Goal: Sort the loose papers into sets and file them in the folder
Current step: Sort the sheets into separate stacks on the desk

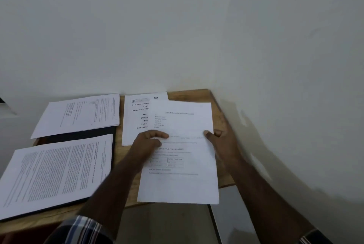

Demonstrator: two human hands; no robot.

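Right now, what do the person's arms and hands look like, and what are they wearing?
Both forearms are bare. The left hand and right hand wear no gloves, and no rings or watch show. At the bottom edge, a rolled striped sleeve in dark, blue and white covers the left upper arm; a similar sleeve edge shows on the right.

I count four sets of papers [178, 151] on one bench [199, 95], one dark folder [78, 135], and two hands [146, 144].
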